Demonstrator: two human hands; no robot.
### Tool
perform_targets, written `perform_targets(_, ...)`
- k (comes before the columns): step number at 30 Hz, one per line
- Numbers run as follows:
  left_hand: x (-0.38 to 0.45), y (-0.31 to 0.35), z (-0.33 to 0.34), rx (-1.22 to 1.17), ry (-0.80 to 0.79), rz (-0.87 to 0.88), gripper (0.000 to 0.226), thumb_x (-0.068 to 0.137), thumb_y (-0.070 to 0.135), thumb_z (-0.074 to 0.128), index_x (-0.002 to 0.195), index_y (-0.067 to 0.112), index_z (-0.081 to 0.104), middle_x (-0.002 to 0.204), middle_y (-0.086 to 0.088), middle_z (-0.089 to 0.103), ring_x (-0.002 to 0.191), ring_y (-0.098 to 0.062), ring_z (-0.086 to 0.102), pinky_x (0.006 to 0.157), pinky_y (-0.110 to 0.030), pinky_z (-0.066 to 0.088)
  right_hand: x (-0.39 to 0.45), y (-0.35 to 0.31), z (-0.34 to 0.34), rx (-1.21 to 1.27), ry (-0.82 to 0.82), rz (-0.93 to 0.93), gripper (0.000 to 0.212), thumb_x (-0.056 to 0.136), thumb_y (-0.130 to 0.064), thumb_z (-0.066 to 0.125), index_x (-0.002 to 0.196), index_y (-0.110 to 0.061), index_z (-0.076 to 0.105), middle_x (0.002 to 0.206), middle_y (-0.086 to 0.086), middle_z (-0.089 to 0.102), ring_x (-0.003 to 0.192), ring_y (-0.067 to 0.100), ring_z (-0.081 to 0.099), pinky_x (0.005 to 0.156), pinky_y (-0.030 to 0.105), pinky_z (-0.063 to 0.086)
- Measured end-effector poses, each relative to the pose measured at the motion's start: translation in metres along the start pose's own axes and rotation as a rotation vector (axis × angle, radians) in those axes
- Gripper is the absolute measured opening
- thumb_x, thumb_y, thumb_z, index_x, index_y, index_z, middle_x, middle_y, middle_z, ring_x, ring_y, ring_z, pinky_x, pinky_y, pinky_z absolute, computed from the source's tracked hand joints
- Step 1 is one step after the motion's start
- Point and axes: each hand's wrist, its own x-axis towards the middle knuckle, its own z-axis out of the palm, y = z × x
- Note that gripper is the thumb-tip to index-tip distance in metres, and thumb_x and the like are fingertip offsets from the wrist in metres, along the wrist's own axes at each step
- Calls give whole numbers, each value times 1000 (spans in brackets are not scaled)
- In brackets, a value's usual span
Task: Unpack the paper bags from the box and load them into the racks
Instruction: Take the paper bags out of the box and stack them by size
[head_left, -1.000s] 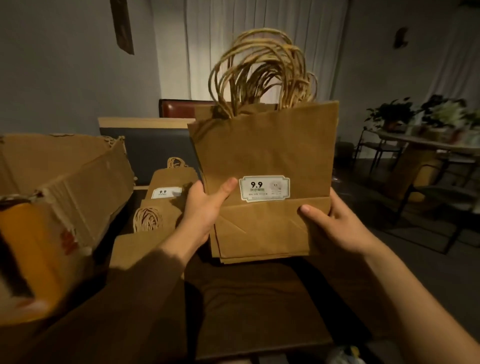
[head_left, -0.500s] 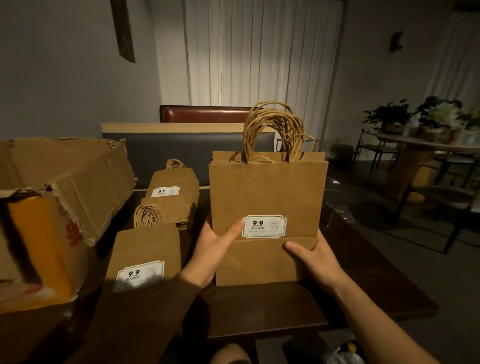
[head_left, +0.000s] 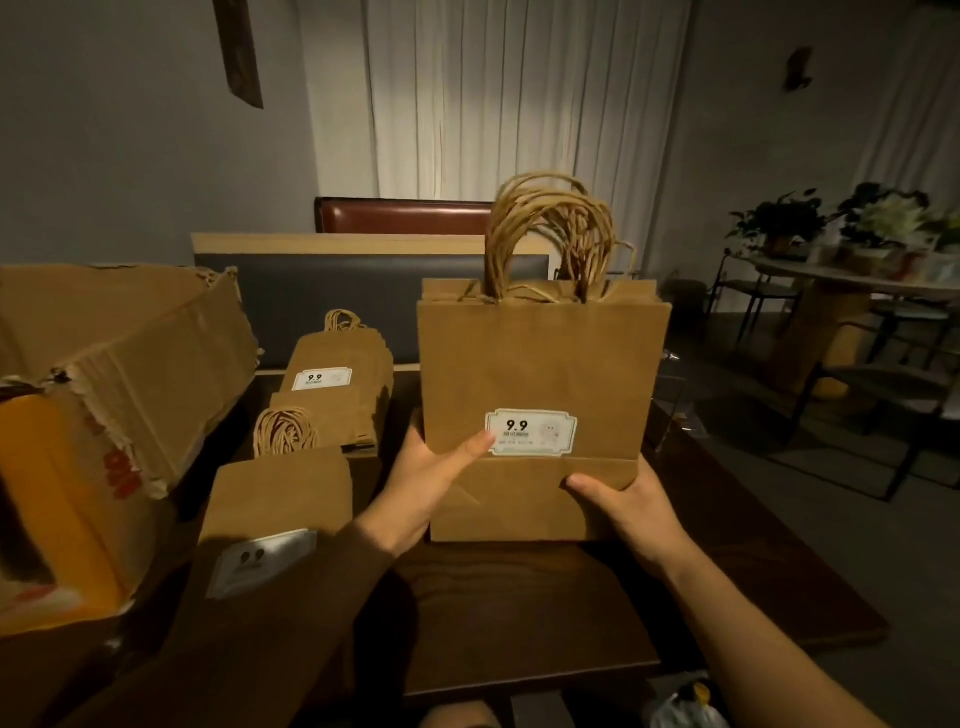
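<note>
Kraft-paper bag bundle (head_left: 540, 384) held upright, its lower edge at the dark wooden table (head_left: 519, 613). Left hand (head_left: 426, 488) grips the lower-left side, thumb laid across the front by the label; right hand (head_left: 628, 506) grips the lower-right corner — both clasp the bundle. Two more bag stacks (head_left: 332, 384) lie to the left, beside the torn cardboard box (head_left: 119, 374). Judged step: squaring the stack — keep the bottoms level and the twisted handles (head_left: 550, 239) together before carrying. No rack is visible.
</note>
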Motion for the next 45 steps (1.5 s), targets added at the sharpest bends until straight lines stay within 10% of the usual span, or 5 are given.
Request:
perform_targets(15, 10, -8, -36, 369, -189, -113, 88, 71, 4, 86, 141, 26, 37, 126, 2, 66, 118, -12, 62, 108, -37, 46, 3, 11, -6, -26, -123, 29, 68, 78, -9, 80, 130, -33, 45, 120, -5, 67, 107, 4, 67, 75, 17, 55)
perform_targets(22, 7, 45, -14, -31, -8, -146, 134, 43, 62, 92, 154, 23, 28, 136, -4, 62, 120, -23, 62, 106, -48, 46, -4, 6, -13, -51, -168, 46, 76, 75, -9, 83, 134, -33, 43, 121, -8, 68, 112, 9, 66, 85, 26, 56)
perform_targets(28, 20, 139, 18, -143, 61, -73, 41, 90, 63, 54, 104, 26, 63, 91, -1, 77, 90, -20, 74, 72, -34, 58, -5, 11, -11, -9, -132, 48, 75, 73, -8, 83, 133, -32, 45, 118, -9, 70, 112, 13, 67, 87, 29, 57)
perform_targets(39, 26, 140, 13, -51, 106, -5, 29, 97, 21, 52, 122, 26, 66, 119, -14, 70, 108, -32, 68, 94, -49, 55, -5, -4, -13, 51, -132, 60, 76, 64, -19, 90, 128, -29, 50, 115, -4, 72, 105, 11, 69, 78, 23, 57)
perform_targets(45, -9, 97, -13, -102, -65, 127, 117, 44, 85, 73, 146, 57, 25, 141, 15, 50, 132, -19, 48, 110, -51, 39, -9, -1, -1, 13, -34, 37, 52, 79, -12, 79, 120, -31, 53, 110, -8, 69, 91, -4, 68, 66, 12, 53)
